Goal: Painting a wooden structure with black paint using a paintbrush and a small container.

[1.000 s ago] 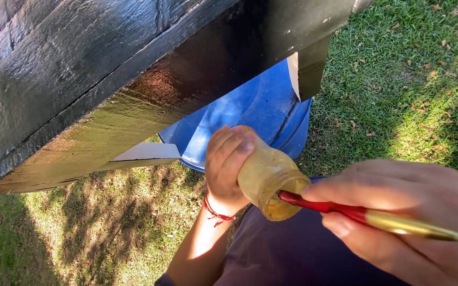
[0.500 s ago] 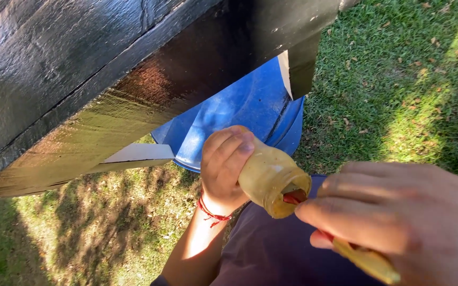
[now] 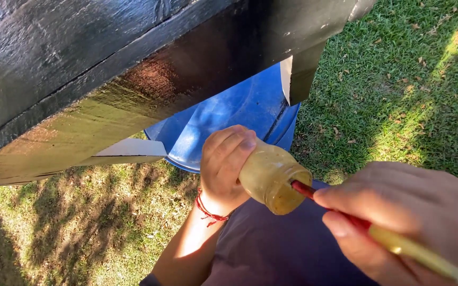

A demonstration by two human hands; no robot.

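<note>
While left hand (image 3: 223, 167) wraps the yellowish stained jar (image 3: 271, 177), brush dips in.
Right hand (image 3: 404, 212) fingers pinch the red-and-yellow brush handle (image 3: 398, 243) above grass (image 3: 398, 79).

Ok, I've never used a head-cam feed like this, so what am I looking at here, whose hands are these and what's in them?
The one view comes from a camera on the person's head, looking down at their own two bare hands. The left hand, with a red string at the wrist, grips a yellowish jar tilted toward the camera. The right hand holds a brush handle, red then yellow, whose tip is inside the jar's mouth. Above is a glossy black-painted wooden structure. Beneath it sits a blue barrel on grass.
</note>
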